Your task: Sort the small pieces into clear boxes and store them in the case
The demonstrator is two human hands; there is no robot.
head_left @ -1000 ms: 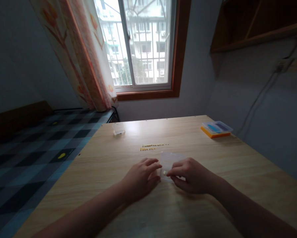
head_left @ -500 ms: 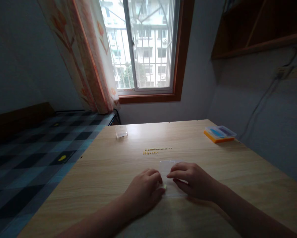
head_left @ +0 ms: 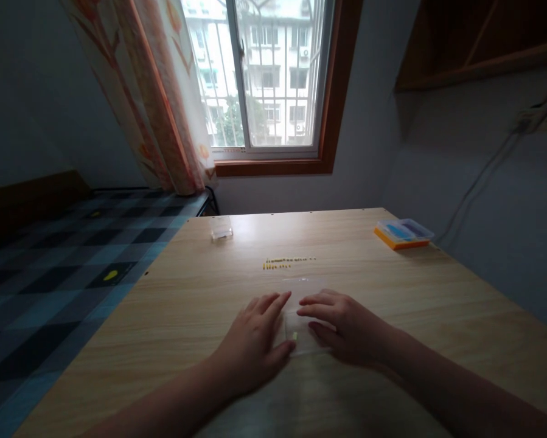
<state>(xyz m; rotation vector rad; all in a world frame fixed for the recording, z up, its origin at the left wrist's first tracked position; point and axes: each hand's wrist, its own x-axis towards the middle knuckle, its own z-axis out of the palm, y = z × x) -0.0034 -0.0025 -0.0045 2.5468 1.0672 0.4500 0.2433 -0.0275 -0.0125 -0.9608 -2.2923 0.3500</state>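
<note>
A clear plastic sheet or flat bag [head_left: 300,286] lies on the wooden table [head_left: 200,292] right in front of me. A tiny yellow piece [head_left: 294,335] sits on or in it, between my hands. My left hand [head_left: 255,340] rests on the sheet's left edge with its fingers stretched out flat. My right hand [head_left: 341,325] lies on the right part of the sheet, fingers extended and slightly curled, holding nothing I can see. Beyond the sheet, small yellow pieces [head_left: 285,262] are laid out in two short rows.
A small clear box [head_left: 221,227] stands at the table's far left. An orange case with a clear lid [head_left: 403,233] sits at the far right by the wall. A bed with a checked cover [head_left: 63,267] lies left of the table, under a window.
My left fingers have spread out flat from a curled pose. Both hands have shifted slightly on the sheet. The camera view has tilted a little.
</note>
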